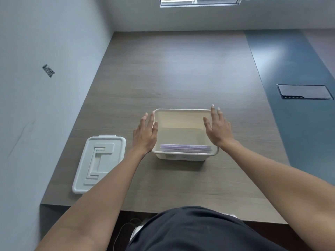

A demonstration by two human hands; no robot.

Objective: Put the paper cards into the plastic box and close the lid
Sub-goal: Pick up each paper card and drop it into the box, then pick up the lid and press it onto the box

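A cream plastic box [181, 110] stands open on the wooden table, a little in front of me. A stack of pale paper cards [185, 148] stands inside it against the near wall. The white lid [98, 162] lies flat on the table to the left of the box, near the table's left edge. My left hand [146, 134] hovers at the box's left rim with fingers spread and nothing in it. My right hand [217, 127] is over the right rim, also spread and holding nothing.
The wooden table [172, 69] runs far ahead to a wall under a window. A blue strip [290, 60] with a black cable hatch [304, 92] lies to the right. A pale wall closes the left side. The table's near edge is just before my body.
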